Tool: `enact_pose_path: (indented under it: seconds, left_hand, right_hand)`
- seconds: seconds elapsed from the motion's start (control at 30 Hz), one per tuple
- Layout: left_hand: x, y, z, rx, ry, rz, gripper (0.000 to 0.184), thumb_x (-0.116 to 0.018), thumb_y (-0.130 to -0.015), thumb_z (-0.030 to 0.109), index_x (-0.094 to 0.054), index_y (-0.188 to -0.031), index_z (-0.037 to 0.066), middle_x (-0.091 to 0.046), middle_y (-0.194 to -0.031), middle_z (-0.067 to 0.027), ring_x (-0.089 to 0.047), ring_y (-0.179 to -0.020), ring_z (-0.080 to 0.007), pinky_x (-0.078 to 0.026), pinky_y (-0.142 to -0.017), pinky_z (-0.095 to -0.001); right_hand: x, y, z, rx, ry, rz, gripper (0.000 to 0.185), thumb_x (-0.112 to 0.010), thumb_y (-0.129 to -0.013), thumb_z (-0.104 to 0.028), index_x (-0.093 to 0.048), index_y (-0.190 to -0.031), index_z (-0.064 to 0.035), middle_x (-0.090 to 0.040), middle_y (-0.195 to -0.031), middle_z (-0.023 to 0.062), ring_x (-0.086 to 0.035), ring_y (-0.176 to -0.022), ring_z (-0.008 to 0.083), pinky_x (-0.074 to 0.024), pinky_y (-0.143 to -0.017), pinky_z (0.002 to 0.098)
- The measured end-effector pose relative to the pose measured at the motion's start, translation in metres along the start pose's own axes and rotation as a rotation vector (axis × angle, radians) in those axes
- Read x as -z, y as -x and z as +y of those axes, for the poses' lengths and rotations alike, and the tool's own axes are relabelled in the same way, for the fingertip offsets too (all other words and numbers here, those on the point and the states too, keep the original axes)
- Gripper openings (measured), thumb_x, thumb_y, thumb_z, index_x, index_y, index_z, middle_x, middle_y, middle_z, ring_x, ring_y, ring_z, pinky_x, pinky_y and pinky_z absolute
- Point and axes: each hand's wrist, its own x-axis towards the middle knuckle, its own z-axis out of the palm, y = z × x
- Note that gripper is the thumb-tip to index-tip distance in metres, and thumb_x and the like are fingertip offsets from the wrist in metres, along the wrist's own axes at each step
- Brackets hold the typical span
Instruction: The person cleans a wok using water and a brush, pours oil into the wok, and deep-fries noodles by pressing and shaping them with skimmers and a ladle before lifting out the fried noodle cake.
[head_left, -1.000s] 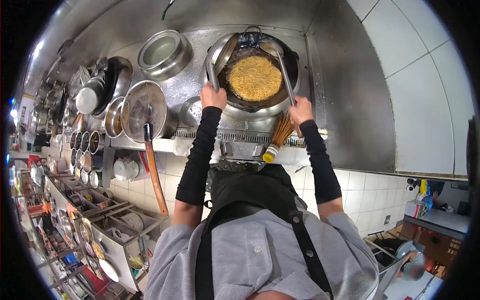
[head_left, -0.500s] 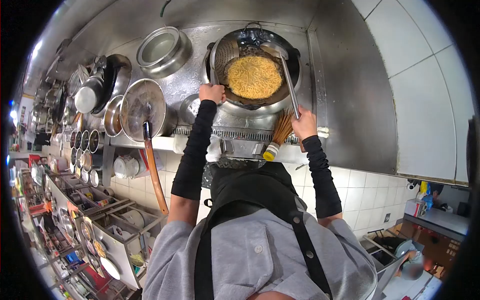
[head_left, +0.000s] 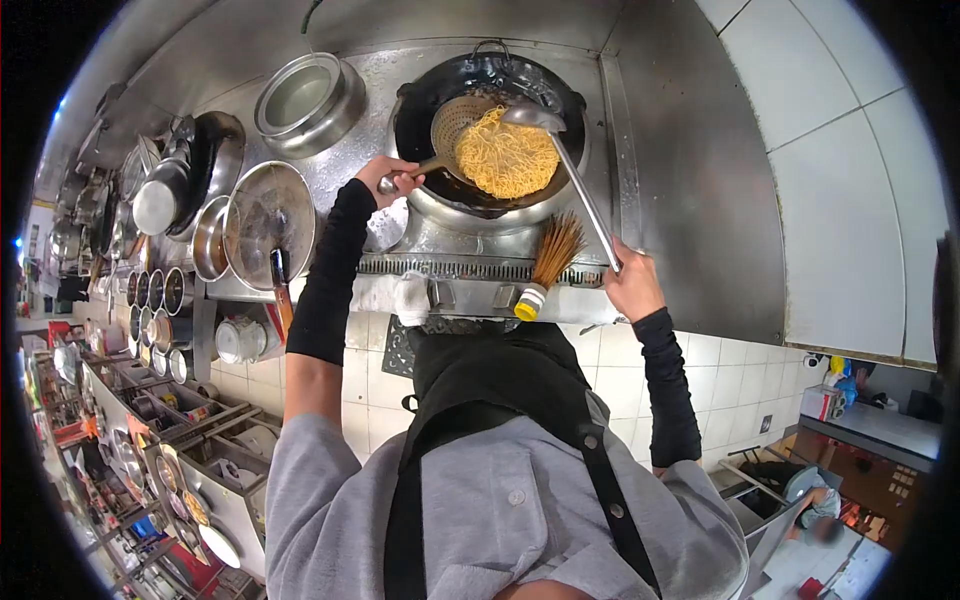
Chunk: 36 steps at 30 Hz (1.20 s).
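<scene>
Yellow noodles (head_left: pixel 508 162) lie in a round mass inside a dark wok (head_left: pixel 420 105). My left hand (head_left: pixel 390 181) is closed round the handle of a perforated skimmer (head_left: pixel 457 120), whose bowl is at the noodles' left side, partly hidden by them. In my right hand (head_left: pixel 634 283) is the long metal handle of a ladle (head_left: pixel 535 117). The ladle's bowl is at the upper right edge of the noodles, apparently touching them. Just left of my right hand, a bamboo wok brush (head_left: pixel 556 252) leans at the stove's front edge.
Left of the wok stand a lidless metal pot (head_left: pixel 350 105) and a large round strainer (head_left: pixel 262 215) with a wooden handle. Stacked pans (head_left: pixel 170 195) lie farther left. A steel side wall (head_left: pixel 690 160) rises at the right. Another person (head_left: pixel 822 510) is at the far lower right.
My left hand has moved left, tilting the skimmer's handle sideways and bringing its bowl against the noodles. My right hand has moved right and down, and the ladle's bowl has come to the noodles' edge.
</scene>
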Motion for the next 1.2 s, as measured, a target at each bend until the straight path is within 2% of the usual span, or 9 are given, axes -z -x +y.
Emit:
enact_pose_path:
  seconds: [0.33,0.53,0.67,0.8,0.93,1.0,1.1,1.13,1.2]
  left_hand:
    - [-0.021,0.023,-0.006,0.005,0.270,-0.046,0.024,-0.058,-0.096,0.005,-0.045,-0.102,-0.014,-0.050,-0.083,-0.0090,-0.050,-0.059,-0.0067,-0.038,-0.046,-0.0161]
    - [-0.056,0.078,0.005,-0.404,-0.202,0.030,0.022,-0.058,-0.096,0.004,-0.052,-0.104,-0.016,-0.056,-0.089,-0.0123,-0.051,-0.064,-0.0066,-0.037,-0.048,-0.0162]
    - [-0.118,0.110,0.001,-0.597,-0.488,0.442,0.014,-0.058,-0.094,0.004,-0.058,-0.095,-0.010,-0.058,-0.080,-0.0127,-0.051,-0.061,-0.0098,-0.037,-0.045,-0.0197]
    - [-0.158,0.092,-0.045,-0.784,-0.824,0.620,0.014,-0.061,-0.083,0.005,-0.063,-0.089,-0.008,-0.063,-0.067,-0.0133,-0.061,-0.051,-0.0194,-0.049,-0.052,-0.0364]
    - [-0.162,0.038,-0.101,-1.000,-1.070,0.865,0.026,-0.062,-0.078,0.009,-0.059,-0.095,-0.010,-0.067,-0.077,-0.0291,-0.070,-0.072,-0.0413,-0.054,-0.071,-0.0464]
    - [-0.132,-0.001,-0.110,-1.191,-1.130,0.891,0.032,-0.063,-0.084,0.007,-0.059,-0.110,-0.011,-0.060,-0.056,-0.0113,-0.061,-0.045,-0.0184,-0.048,-0.042,-0.0346]
    - [-0.122,-0.001,-0.114,-1.333,-1.015,0.871,0.044,-0.066,-0.085,0.008,-0.056,-0.122,-0.013,-0.059,-0.059,-0.0073,-0.057,-0.044,-0.0139,-0.046,-0.041,-0.0324]
    - [-0.153,0.033,-0.118,-1.102,-0.787,0.760,0.032,-0.064,-0.085,0.005,-0.058,-0.112,-0.011,-0.063,-0.068,-0.0138,-0.061,-0.049,-0.0216,-0.049,-0.049,-0.0377]
    - [-0.160,0.055,-0.114,-1.041,-0.697,0.689,0.024,-0.062,-0.087,0.002,-0.060,-0.108,-0.009,-0.057,-0.065,-0.0058,-0.053,-0.043,-0.0106,-0.043,-0.038,-0.0296]
  right_hand:
    - [-0.009,0.010,0.008,0.032,0.209,-0.082,0.056,-0.059,-0.073,0.001,-0.055,-0.129,0.0030,-0.065,-0.099,0.0286,-0.063,-0.090,0.0460,-0.0512,-0.083,0.0508]
    - [-0.035,-0.006,-0.010,0.167,0.009,0.022,0.052,-0.058,-0.073,0.002,-0.059,-0.125,0.0045,-0.065,-0.099,0.0300,-0.063,-0.088,0.0473,-0.0520,-0.083,0.0486]
    - [-0.046,-0.016,-0.034,0.263,-0.179,0.137,0.049,-0.057,-0.074,0.001,-0.060,-0.122,0.0068,-0.065,-0.102,0.0313,-0.064,-0.086,0.0458,-0.0527,-0.082,0.0460]
    - [-0.024,0.008,-0.043,0.155,-0.235,0.176,0.049,-0.057,-0.072,0.002,-0.061,-0.120,0.0055,-0.065,-0.103,0.0303,-0.063,-0.094,0.0471,-0.0536,-0.085,0.0458]
    - [0.003,0.045,-0.007,0.065,-0.191,0.272,0.053,-0.063,-0.078,0.000,-0.056,-0.129,0.0090,-0.061,-0.069,0.0139,-0.059,-0.055,0.0123,-0.0486,-0.052,0.0311]
    - [0.025,0.062,-0.001,-0.046,-0.243,0.280,0.052,-0.061,-0.082,0.002,-0.054,-0.133,0.0094,-0.059,-0.066,0.0076,-0.054,-0.047,0.0096,-0.0441,-0.044,0.0283]
    - [0.062,0.079,-0.022,-0.206,-0.363,0.300,0.052,-0.060,-0.083,0.005,-0.053,-0.134,0.0105,-0.058,-0.061,0.0063,-0.052,-0.045,0.0083,-0.0429,-0.042,0.0267]
    - [0.072,0.084,-0.034,-0.293,-0.433,0.299,0.051,-0.060,-0.082,0.006,-0.054,-0.133,0.0105,-0.059,-0.060,0.0085,-0.054,-0.046,0.0087,-0.0443,-0.044,0.0273]
    - [0.080,0.088,-0.043,-0.300,-0.499,0.312,0.053,-0.059,-0.084,0.006,-0.051,-0.136,0.0108,-0.055,-0.055,0.0041,-0.050,-0.042,0.0082,-0.0414,-0.040,0.0270]
